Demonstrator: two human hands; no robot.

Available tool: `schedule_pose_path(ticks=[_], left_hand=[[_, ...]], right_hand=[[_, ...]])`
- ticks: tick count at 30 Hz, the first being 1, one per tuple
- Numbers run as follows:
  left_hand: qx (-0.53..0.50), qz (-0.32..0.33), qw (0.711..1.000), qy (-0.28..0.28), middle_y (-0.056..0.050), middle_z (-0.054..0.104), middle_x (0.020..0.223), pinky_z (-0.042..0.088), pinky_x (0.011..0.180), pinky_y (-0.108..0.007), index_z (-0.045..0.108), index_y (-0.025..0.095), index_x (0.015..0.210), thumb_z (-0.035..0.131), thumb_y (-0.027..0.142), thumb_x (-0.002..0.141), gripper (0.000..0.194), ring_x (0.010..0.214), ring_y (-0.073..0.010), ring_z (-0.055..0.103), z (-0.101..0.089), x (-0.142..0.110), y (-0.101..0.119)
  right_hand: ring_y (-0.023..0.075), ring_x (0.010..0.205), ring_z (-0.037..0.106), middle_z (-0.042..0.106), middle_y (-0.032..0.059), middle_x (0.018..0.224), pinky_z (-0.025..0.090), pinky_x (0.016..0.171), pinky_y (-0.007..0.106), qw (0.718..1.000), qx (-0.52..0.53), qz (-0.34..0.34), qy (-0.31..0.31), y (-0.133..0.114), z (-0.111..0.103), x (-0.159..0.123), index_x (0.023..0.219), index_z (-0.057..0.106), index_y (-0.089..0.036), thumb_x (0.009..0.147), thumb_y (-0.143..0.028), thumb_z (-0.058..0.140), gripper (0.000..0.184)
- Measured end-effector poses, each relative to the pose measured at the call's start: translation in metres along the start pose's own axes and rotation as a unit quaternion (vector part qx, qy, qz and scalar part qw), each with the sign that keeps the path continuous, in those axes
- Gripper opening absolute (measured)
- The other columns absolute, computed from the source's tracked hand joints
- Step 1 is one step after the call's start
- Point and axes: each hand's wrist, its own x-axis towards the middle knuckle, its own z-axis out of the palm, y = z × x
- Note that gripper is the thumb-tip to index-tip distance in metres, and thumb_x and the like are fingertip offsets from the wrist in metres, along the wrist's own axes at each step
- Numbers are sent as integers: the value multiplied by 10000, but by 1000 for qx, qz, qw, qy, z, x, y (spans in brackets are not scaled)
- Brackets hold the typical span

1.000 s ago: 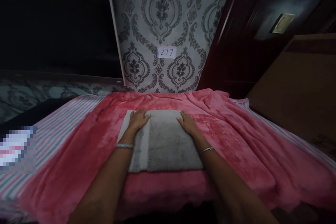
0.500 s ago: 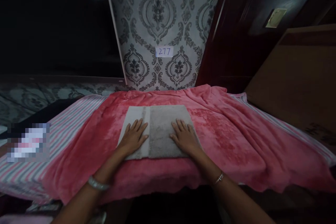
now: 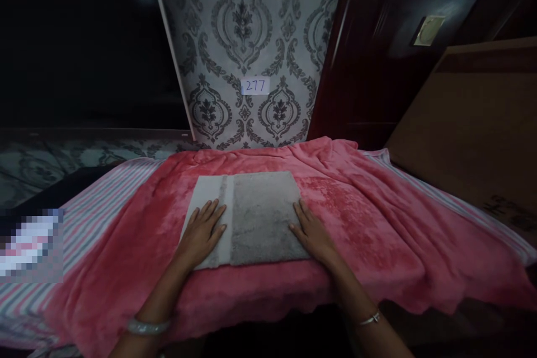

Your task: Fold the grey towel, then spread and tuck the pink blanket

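A folded grey towel lies flat on a pink fleece blanket spread over a bed. My left hand rests palm down on the towel's near left corner, fingers stretched out flat. My right hand lies flat along the towel's near right edge, fingers extended and partly on the blanket. Neither hand grips anything. A bracelet sits on each wrist.
A striped sheet shows under the blanket at left and right. Patterned wallpaper with a label reading 277 stands behind the bed. A dark wooden door and a brown headboard panel are at right.
My hands slid back from the towel's far end to its near end, then moved apart to the near corners. The view shifted slightly.
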Motion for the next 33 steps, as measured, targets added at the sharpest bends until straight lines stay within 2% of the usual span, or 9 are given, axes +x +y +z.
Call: schedule_pose_path(ticks=[5, 8, 15, 21, 26, 28, 30, 33], left_hand=[[35, -105, 989, 101, -150, 527, 1501, 350, 1181, -517, 623, 155, 1358, 385, 403, 976, 514, 1420, -324, 446, 5, -3, -7], [46, -151, 979, 126, -185, 542, 1465, 399, 1151, -481, 648, 120, 1324, 392, 415, 970, 527, 1362, -341, 500, 6, -4, -9], [67, -180, 974, 117, -192, 534, 1452, 439, 1095, -482, 628, 128, 1354, 394, 403, 974, 524, 1258, -348, 562, 2, -5, -7], [83, -192, 973, 96, -180, 561, 1428, 459, 1058, -488, 611, 155, 1375, 410, 362, 974, 493, 1219, -337, 579, -1, -1, -1], [80, -210, 974, 33, -208, 507, 1480, 448, 1073, -489, 547, 143, 1439, 416, 351, 983, 518, 1283, -347, 553, -16, -3, 11], [91, -213, 973, 18, -219, 453, 1532, 403, 1117, -528, 547, 146, 1441, 436, 362, 983, 518, 1378, -373, 475, -21, -11, 21], [101, -187, 977, 20, -216, 411, 1569, 333, 1166, -568, 552, 150, 1437, 447, 371, 985, 514, 1455, -379, 382, -23, -21, 36], [91, -119, 989, 21, -191, 373, 1602, 271, 1204, -585, 513, 170, 1472, 449, 377, 989, 529, 1503, -346, 315, -18, -35, 64]], right_hand=[[298, 1509, 262, 176, 192, 1656, 253, 1216, 473, 999, 26, 17, 28, -1, 3, -2, 1588, 305, -122, 987, -490, 448, 719], [291, 1501, 285, 220, 182, 1649, 264, 1214, 457, 999, 28, 16, 41, -2, 3, -2, 1580, 331, -133, 984, -483, 458, 703], [293, 1468, 349, 369, 170, 1589, 290, 1198, 462, 998, 31, 21, 41, -6, -2, -5, 1580, 341, -146, 986, -440, 440, 669], [298, 1464, 357, 371, 189, 1584, 298, 1194, 462, 998, 19, 18, 51, -6, 0, -3, 1566, 366, -129, 982, -412, 448, 654], [304, 1484, 321, 311, 208, 1609, 310, 1187, 475, 999, -2, 24, 42, -5, -4, -4, 1562, 361, -109, 988, -392, 443, 645], [325, 1506, 260, 283, 198, 1624, 290, 1187, 528, 997, -30, 41, 55, -14, -9, -9, 1548, 390, -125, 995, -389, 434, 614], [337, 1526, 191, 242, 169, 1645, 244, 1188, 589, 995, -60, 29, 75, -32, -13, -16, 1545, 402, -161, 1005, -380, 416, 582], [311, 1542, 135, 172, 125, 1670, 190, 1204, 602, 993, -82, -56, 70, -68, -11, -27, 1571, 355, -202, 1012, -360, 412, 583]])
